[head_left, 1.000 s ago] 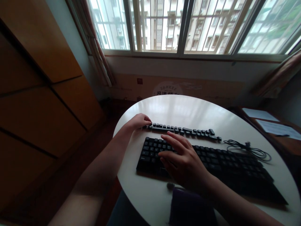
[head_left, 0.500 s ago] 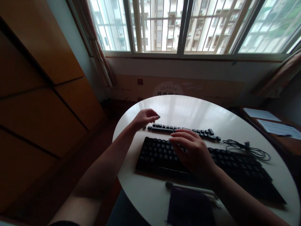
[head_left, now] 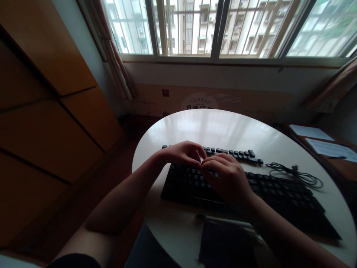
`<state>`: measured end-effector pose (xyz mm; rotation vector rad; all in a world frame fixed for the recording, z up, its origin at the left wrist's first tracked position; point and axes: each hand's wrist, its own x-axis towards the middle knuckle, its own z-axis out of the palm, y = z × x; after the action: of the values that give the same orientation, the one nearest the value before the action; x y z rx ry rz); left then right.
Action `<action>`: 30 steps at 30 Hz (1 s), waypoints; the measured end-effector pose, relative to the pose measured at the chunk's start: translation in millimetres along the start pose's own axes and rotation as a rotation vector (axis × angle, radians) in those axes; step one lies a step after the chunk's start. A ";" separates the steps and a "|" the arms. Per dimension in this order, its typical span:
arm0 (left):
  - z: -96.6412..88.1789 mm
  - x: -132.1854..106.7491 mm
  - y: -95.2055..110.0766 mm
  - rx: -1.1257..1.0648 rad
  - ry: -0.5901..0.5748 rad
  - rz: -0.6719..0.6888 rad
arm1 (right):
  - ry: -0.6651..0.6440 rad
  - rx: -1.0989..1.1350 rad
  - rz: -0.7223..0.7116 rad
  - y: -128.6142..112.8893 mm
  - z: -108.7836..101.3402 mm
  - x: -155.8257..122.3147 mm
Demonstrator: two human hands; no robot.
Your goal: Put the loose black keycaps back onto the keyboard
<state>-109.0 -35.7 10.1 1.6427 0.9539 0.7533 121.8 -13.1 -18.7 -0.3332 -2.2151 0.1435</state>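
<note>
Across the table [head_left: 223, 128], a keyboard [head_left: 281, 195] slants lengthwise rightward, left hand [head_left: 181, 152] pinching a keycap [head_left: 202, 163], right hand's [head_left: 230, 178] grip unclear.

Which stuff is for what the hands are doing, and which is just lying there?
Seems part of the job:
left hand and right hand, fingertips close together over the keyboard
keyboard
loose keycaps behind it

Just lying there now:
coiled cable
papers and pen
brush and dark cloth, untouched, though perhaps for the job too
</note>
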 end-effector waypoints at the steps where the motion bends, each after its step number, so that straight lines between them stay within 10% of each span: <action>1: 0.2 -0.1 0.3 0.008 -0.004 0.001 | -0.005 -0.001 0.006 -0.3 0.1 0.1; 7: 2.3 -2.3 4.7 0.081 0.037 0.074 | -0.019 -0.007 0.049 -3.7 -1.5 -1.8; 18: -41.7 -7.8 -21.2 0.449 1.006 0.271 | -0.190 0.224 0.030 -28.6 32.9 -23.8; 30: -49.6 -9.2 -30.0 0.459 1.045 0.266 | -0.149 0.111 -0.085 -31.7 27.5 -21.4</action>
<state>-161.9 -16.5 -6.3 1.7643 1.7389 1.7634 106.7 -49.2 -45.0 -0.1716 -2.3536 0.2510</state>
